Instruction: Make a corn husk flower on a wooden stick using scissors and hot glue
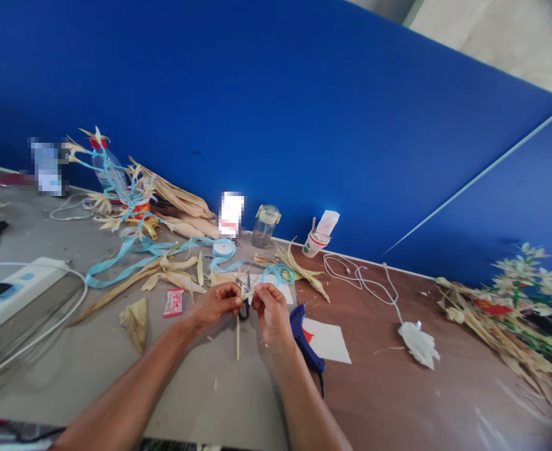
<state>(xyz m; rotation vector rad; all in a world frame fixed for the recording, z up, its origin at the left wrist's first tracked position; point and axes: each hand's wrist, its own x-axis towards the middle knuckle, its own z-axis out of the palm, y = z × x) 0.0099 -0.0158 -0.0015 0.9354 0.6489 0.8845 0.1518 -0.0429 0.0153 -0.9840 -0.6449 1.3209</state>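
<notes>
My left hand (217, 302) and my right hand (269, 307) meet above the table, both pinched on a small pale husk piece on a thin wooden stick (238, 335) that hangs down between them. Black scissors (245, 309) lie on the table just behind the hands. A blue glue gun (305, 341) lies right beside my right wrist. Light blue ribbon (130, 254) and a ribbon roll (224, 248) lie beyond the hands among dried husk strips (173, 272).
White paper (328, 341) lies right of the glue gun. At the blue wall stand a glass jar (264, 225), a paper cup (314, 241) and a husk-flower bottle (109, 169). A power strip (17, 285) sits left, a white cable (370, 275) and husk flowers (515, 313) right.
</notes>
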